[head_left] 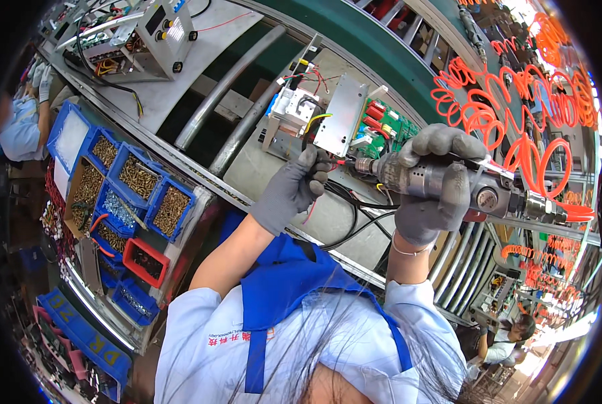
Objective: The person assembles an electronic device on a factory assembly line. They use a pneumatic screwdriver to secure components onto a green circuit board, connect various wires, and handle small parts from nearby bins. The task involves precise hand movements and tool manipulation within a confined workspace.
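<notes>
A grey and black power screwdriver lies level in my right hand, its bit pointing left. The gloved fingers wrap round its body. At the bit's tip, the fingertips of my gloved left hand are pinched together. Whatever small piece they hold there is hidden by the fingers. Just beyond both hands sits an open electronic unit with an upright silver metal plate, a white block with wires on its left, and a green circuit board on its right. Black cables trail from it toward me.
Blue bins of brass-coloured and silver screws stand at left, with a red bin nearer. Another unit rests on the line at far left. Metal rollers lie between. Orange coiled hoses hang at right. Other people sit at both sides.
</notes>
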`<control>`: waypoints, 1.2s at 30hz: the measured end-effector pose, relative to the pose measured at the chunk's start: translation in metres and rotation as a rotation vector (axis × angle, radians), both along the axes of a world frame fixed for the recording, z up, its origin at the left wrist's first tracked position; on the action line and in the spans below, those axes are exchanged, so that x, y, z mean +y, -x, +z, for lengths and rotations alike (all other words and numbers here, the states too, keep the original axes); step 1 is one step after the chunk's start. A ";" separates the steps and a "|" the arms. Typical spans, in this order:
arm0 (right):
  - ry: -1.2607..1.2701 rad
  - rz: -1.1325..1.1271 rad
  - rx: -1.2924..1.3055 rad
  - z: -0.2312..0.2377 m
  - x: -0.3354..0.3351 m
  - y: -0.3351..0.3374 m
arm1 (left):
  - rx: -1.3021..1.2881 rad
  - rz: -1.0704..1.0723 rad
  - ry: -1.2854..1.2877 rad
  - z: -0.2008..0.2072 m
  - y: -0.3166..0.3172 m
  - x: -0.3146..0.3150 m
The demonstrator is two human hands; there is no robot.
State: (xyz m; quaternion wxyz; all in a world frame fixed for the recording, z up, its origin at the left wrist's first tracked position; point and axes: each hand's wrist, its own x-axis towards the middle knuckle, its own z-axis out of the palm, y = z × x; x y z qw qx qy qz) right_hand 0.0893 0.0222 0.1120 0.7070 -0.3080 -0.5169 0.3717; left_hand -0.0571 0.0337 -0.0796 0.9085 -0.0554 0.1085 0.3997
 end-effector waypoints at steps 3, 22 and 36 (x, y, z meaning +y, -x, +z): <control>0.010 -0.024 0.014 0.000 -0.004 -0.002 | 0.041 0.017 -0.018 0.005 0.002 -0.002; 0.123 -0.159 -0.129 -0.020 0.033 0.013 | 0.320 0.017 0.032 -0.005 -0.001 -0.002; 0.140 -0.098 -0.329 -0.037 0.087 0.016 | 0.451 -0.064 -0.106 -0.010 0.036 -0.014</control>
